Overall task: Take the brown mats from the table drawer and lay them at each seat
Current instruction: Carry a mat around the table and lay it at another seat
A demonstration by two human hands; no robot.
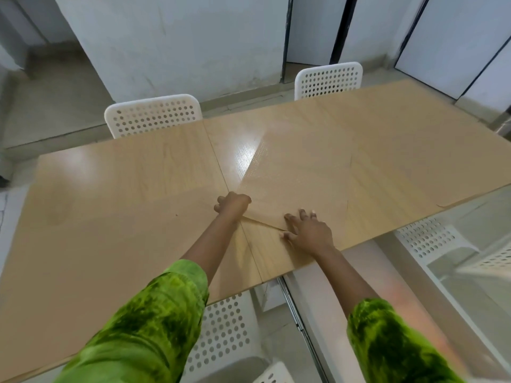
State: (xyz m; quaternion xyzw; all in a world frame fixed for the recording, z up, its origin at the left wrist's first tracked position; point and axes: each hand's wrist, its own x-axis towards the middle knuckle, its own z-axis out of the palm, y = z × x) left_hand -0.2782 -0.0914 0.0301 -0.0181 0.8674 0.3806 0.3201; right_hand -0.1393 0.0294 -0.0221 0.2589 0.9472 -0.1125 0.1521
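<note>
A tan-brown mat [301, 175], close in colour to the wooden table [110, 217], lies tilted on the tabletop just right of the middle seam. My left hand [232, 203] is closed on the mat's near left corner. My right hand [308, 230] rests on the mat's near edge, fingers spread on top and thumb at the slightly lifted edge. Green sleeves cover both forearms. I cannot make out a drawer with certainty.
Two white perforated chairs stand at the far side, one on the left [153, 114] and one on the right [329, 78]. More white chairs sit at the near side [221, 338] and at the right [431, 239]. A metal rail [293, 308] runs below the near table edge.
</note>
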